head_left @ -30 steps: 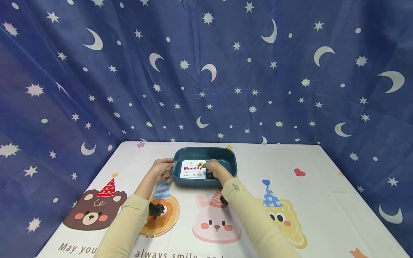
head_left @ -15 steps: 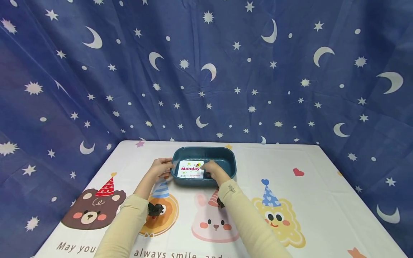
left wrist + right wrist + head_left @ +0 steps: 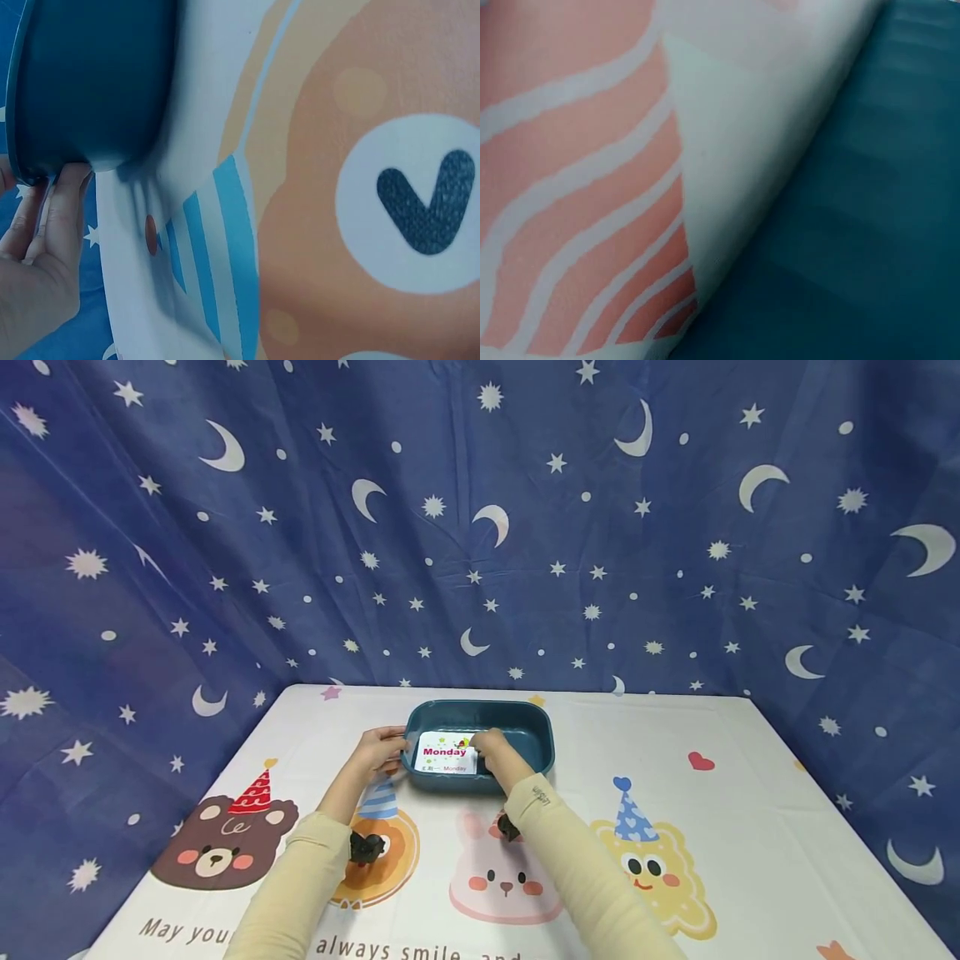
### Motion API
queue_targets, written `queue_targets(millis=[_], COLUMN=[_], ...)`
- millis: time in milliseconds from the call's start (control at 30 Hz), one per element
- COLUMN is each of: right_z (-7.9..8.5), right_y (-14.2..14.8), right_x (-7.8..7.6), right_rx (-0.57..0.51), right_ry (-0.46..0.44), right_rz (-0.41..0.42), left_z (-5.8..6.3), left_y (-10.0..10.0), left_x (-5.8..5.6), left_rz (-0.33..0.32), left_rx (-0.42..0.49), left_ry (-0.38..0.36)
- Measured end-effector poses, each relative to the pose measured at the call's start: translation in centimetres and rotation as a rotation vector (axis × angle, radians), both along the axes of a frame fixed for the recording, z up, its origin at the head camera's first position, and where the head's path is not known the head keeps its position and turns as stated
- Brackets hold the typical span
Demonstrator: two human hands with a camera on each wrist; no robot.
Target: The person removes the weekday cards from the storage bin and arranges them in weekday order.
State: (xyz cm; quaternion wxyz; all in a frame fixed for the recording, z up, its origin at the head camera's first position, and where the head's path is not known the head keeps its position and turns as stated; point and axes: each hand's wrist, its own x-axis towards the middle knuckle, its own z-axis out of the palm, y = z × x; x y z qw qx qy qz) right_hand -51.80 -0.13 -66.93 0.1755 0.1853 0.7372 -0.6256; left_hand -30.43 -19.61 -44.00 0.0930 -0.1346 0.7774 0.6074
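A dark teal rectangular bin (image 3: 532,714) stands on the table. Inside its left half is a white card (image 3: 446,753) printed with "Monday", Chinese characters and a small picture; the front wall hides its bottom edge. My right hand (image 3: 501,754) reaches over the front rim and pinches the card at its right edge. At the bin's left end, my left hand (image 3: 375,753) grips the wall. In the left wrist view, fingertips of the left hand (image 3: 45,247) press the outer wall of the bin (image 3: 94,82). Only the bin's wall (image 3: 855,225) and tablecloth show in the right wrist view.
A white tablecloth (image 3: 630,743) printed with cartoon animals, hearts and words covers the table. Black wrist cameras hang under both cuffs, the left camera (image 3: 366,847) over the orange print. A blue curtain (image 3: 480,568) with moons and stars rises behind the table.
The card has shifted slightly left and lower inside the bin, and its bottom line of print is now hidden. My right hand followed it a little leftward. My left hand stays at the bin's end.
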Motion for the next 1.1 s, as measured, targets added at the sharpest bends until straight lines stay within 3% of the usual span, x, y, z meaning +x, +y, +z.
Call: queue_targets(millis=[133,200,300,367,433,533,600,700,967,1100], right_z=[4.9,6.2,8.5,11.4,15.3,20.3,21.6,22.1,22.3,22.8], right_y=[0.3,0.5,0.5,0.4,0.3,0.4,0.6,1.0,1.8,2.2], right_x=[4.2,5.8,8.5,10.8,13.5,17.0,18.1,18.8,18.3,18.7], right_rx=[-0.041,-0.033,0.083,0.198,0.287,0.304,0.291,0.290,0.096,0.046], right_ry=[0.011,0.102,0.260,0.310,0.289,0.245,0.250,0.266,0.143,0.137], right_rz=[0.000,0.019,0.045,0.033,0.011,-0.013,-0.020,-0.027,0.018,0.050], left_z=[0.1,0.1,0.1,0.2,0.2,0.3,0.4,0.3,0.2,0.2], left_y=[0.1,0.1,0.2,0.3,0.3,0.4,0.4,0.4,0.2,-0.1], left_x=[0.0,0.1,0.1,0.1,0.1,0.1,0.1,0.1,0.2,0.4], left_rz=[-0.004,-0.006,-0.010,-0.014,-0.021,-0.022,-0.022,-0.022,-0.002,-0.007], left_rx=[0.012,0.021,0.025,0.023,0.018,0.018,0.022,0.034,0.018,0.019], left_ry=[0.001,-0.002,-0.008,-0.010,-0.005,0.004,0.007,0.003,0.000,0.004])
